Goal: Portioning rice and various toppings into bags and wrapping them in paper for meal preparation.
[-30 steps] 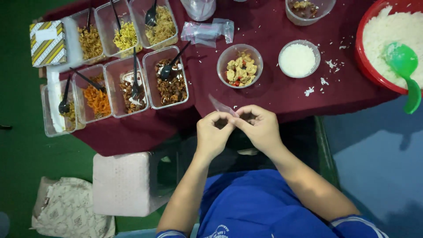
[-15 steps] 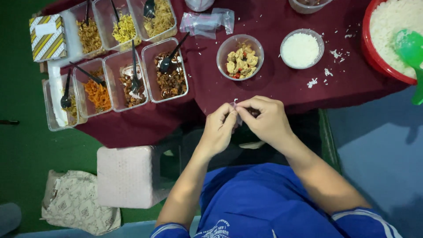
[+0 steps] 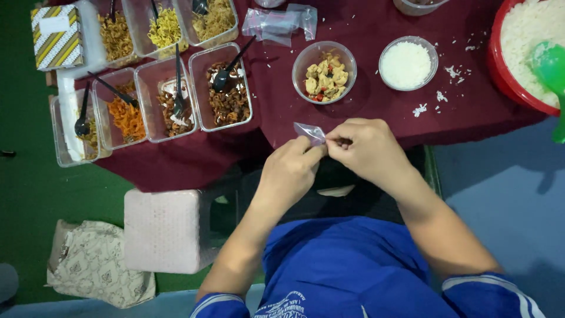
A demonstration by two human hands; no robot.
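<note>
Currently, the left hand (image 3: 291,171) and right hand (image 3: 366,147) both pinch a small clear bag (image 3: 310,132) between fingertips, held at the table (image 3: 365,121) edge. The bag looks empty, flat and crumpled, its mouth apparently unopened. Filling appears not yet begun; the tofu bowl (image 3: 323,72) sits just beyond the grip.
</note>
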